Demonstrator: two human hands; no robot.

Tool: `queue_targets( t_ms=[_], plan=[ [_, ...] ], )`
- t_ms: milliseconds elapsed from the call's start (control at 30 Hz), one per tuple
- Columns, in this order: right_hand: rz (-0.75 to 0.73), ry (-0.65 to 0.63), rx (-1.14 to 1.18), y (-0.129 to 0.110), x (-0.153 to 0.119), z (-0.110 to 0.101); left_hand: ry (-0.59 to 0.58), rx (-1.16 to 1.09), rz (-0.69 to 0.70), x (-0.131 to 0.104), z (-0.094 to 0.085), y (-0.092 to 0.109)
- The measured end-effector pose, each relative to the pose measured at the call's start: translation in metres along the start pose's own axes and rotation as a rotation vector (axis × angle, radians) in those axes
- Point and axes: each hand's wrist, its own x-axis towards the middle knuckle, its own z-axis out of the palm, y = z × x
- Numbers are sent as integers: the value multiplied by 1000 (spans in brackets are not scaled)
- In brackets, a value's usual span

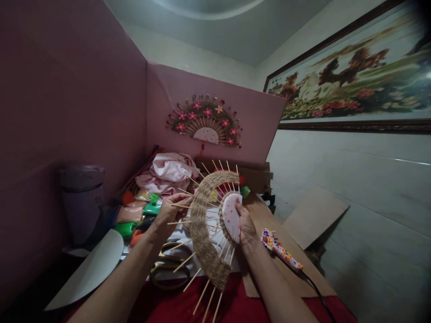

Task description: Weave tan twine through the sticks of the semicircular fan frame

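Observation:
A half-round fan of thin sticks with a woven twine band [201,224] is held up over the work surface, its curved side facing left. My right hand [247,224] grips the fan's white half-disc [231,219] with pink dots, thumb on its front face. At the band's left edge, my left hand [173,214] has its fingers closed around stick ends near the twine. Bare sticks poke out beyond the band all round.
Gold-handled scissors [170,264] lie below my left hand. A flower-patterned glue gun [282,250] with a cord rests on brown board [266,215] at right. Colourful packets [129,215] and dotted cloth [170,170] sit at left. A flowered fan [207,121] hangs on the pink panel behind.

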Motion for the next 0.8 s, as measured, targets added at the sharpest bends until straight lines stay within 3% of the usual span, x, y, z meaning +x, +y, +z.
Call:
queue_targets(
  t_ms=[100, 233, 433, 667, 800],
  plan=[
    [73, 55, 31, -1, -1, 2, 6, 2, 12, 0, 1, 0],
    [121, 35, 62, -1, 0, 2, 3, 9, 15, -1, 4, 0],
    [91, 53, 103, -1, 3, 0, -47, 6, 8, -4, 7, 2],
    [57, 92, 73, -5, 5, -2, 13, 90, -31, -2, 1, 2],
    [21, 123, 62, -8, 7, -3, -14, 89, -38, -3, -1, 2]
  ],
)
